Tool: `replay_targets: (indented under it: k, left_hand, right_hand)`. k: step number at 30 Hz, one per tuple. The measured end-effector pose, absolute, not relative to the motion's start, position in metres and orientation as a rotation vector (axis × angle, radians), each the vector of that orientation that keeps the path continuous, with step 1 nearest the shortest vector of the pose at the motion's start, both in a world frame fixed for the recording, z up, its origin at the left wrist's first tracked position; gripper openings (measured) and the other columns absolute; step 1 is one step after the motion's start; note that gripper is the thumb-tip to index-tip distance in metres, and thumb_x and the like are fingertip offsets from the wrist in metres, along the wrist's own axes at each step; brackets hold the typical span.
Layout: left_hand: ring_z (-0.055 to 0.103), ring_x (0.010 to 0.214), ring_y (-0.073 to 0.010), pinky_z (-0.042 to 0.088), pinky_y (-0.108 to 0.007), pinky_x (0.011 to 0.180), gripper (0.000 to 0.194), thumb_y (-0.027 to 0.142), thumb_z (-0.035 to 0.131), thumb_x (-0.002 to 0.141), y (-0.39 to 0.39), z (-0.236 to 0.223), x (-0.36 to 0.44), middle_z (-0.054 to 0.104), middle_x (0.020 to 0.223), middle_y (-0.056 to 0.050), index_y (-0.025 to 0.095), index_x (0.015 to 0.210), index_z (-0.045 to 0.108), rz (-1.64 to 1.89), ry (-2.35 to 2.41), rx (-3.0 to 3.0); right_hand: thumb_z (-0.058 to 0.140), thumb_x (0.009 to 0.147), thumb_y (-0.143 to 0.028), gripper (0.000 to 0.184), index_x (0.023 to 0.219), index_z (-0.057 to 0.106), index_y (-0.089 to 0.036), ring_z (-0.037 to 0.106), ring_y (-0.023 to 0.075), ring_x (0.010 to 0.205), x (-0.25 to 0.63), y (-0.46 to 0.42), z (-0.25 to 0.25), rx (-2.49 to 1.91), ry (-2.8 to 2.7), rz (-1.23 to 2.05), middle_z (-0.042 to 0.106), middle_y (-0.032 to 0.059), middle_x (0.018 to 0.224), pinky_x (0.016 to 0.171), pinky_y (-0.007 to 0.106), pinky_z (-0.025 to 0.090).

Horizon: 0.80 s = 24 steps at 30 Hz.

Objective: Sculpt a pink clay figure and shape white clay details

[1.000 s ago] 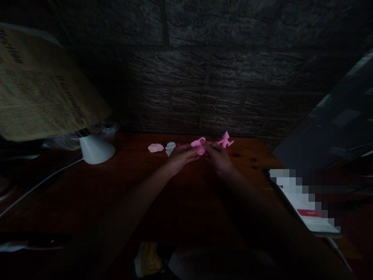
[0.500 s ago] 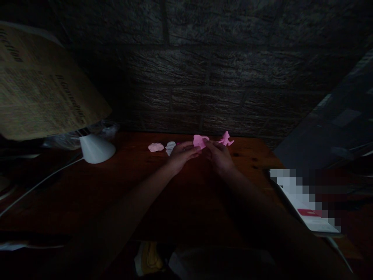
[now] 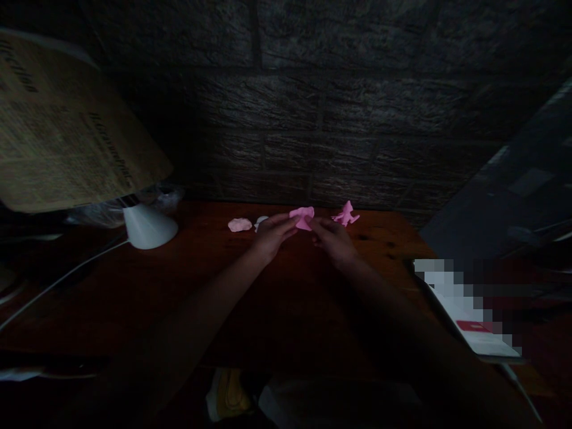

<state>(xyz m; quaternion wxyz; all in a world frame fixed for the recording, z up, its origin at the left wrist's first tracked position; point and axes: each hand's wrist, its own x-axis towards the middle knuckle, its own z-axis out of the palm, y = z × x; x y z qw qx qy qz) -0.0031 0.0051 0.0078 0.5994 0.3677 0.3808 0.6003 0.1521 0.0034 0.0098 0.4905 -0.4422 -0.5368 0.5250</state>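
A thin, soft-looking pink piece [image 3: 302, 215] with a wavy edge is held up between both hands; whether it is clay or paper I cannot tell. My left hand [image 3: 273, 233] pinches its left side, thumb on the near face. On its lower right, my right hand [image 3: 331, 237] grips with thumb and fingers. Just beyond the right hand, a crumpled pink shape [image 3: 345, 214] with pointed ends lies on the table. Left of the hands rest a pale pink lump [image 3: 240, 224] and a white piece [image 3: 260, 222], the latter partly hidden by my left hand.
A lamp with a newsprint-patterned shade [image 3: 75, 131] and white base [image 3: 149, 226] stands left, its cord trailing forward. The wooden table [image 3: 196, 280] meets a dark brick wall [image 3: 290, 107]. A white device or sheet [image 3: 473, 322], partly pixelated, lies at right. The scene is dim.
The pink piece has shifted slightly left and bent, with the left thumb now further over it. My left hand covers more of the white piece. The shape behind the right hand shows more fully.
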Motion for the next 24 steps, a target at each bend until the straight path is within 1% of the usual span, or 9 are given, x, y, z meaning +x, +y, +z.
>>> replay_targets:
  k: [5, 10, 13, 17, 21, 24]
  left_hand:
    - [0.068, 0.078, -0.012, 0.055, -0.029, 0.081, 0.015, 0.018, 0.087, 0.064, 0.0078, 0.0094, -0.0041, 0.076, 0.082, -0.002, 0.018, 0.077, 0.078, 1.396, 0.883, 0.898]
    - [0.069, 0.081, -0.0141, 0.055, -0.029, 0.081, 0.022, 0.019, 0.087, 0.065, 0.0086, 0.0102, -0.005, 0.077, 0.085, -0.004, 0.018, 0.085, 0.079, 1.386, 0.856, 0.955]
    - [0.07, 0.086, -0.0162, 0.055, -0.031, 0.082, 0.021, 0.021, 0.086, 0.067, 0.0077, 0.0091, -0.0044, 0.077, 0.09, -0.006, 0.017, 0.087, 0.079, 1.369, 0.864, 0.967]
    - [0.071, 0.092, -0.0176, 0.055, -0.033, 0.088, 0.025, 0.022, 0.087, 0.067, 0.0054, 0.008, -0.0032, 0.078, 0.098, -0.008, 0.016, 0.091, 0.08, 1.309, 0.845, 0.942]
    - [0.071, 0.091, -0.018, 0.055, -0.034, 0.089, 0.027, 0.021, 0.09, 0.062, 0.0049, 0.0075, -0.0031, 0.078, 0.096, -0.008, 0.015, 0.087, 0.079, 1.271, 0.871, 0.966]
    - [0.071, 0.088, -0.0174, 0.056, -0.034, 0.086, 0.027, 0.023, 0.091, 0.061, 0.0063, 0.0085, -0.004, 0.077, 0.093, -0.007, 0.015, 0.083, 0.079, 1.29, 0.874, 0.997]
  right_hand:
    - [0.081, 0.068, -0.061, 0.041, 0.067, 0.066, -0.022, 0.041, 0.0105, 0.053, 0.1544, 0.0042, 0.0106, -1.025, -1.328, 1.232, 0.05, -0.0044, 0.055, 0.052, 0.028, 0.03]
    - [0.083, 0.066, -0.058, 0.039, 0.065, 0.067, -0.023, 0.036, 0.0103, 0.052, 0.154, 0.0065, 0.0089, -0.985, -1.26, 1.247, 0.046, -0.0054, 0.054, 0.052, 0.028, 0.024]
    - [0.082, 0.068, -0.055, 0.035, 0.069, 0.069, -0.023, 0.036, 0.0106, 0.054, 0.1544, 0.0084, 0.0074, -0.944, -1.23, 1.233, 0.047, -0.0049, 0.057, 0.053, 0.028, 0.025]
    - [0.084, 0.064, -0.054, 0.036, 0.07, 0.07, -0.022, 0.036, 0.0106, 0.055, 0.154, 0.0087, 0.0071, -0.951, -1.186, 1.257, 0.048, -0.0049, 0.057, 0.053, 0.028, 0.025]
    - [0.085, 0.064, -0.054, 0.037, 0.069, 0.069, -0.022, 0.037, 0.0102, 0.055, 0.1526, 0.0065, 0.0093, -0.944, -1.175, 1.278, 0.048, -0.0049, 0.057, 0.053, 0.028, 0.025]
    - [0.083, 0.068, -0.057, 0.043, 0.061, 0.061, -0.021, 0.035, 0.0096, 0.053, 0.1522, 0.005, 0.0118, -0.904, -1.179, 1.273, 0.044, -0.0054, 0.054, 0.051, 0.028, 0.024]
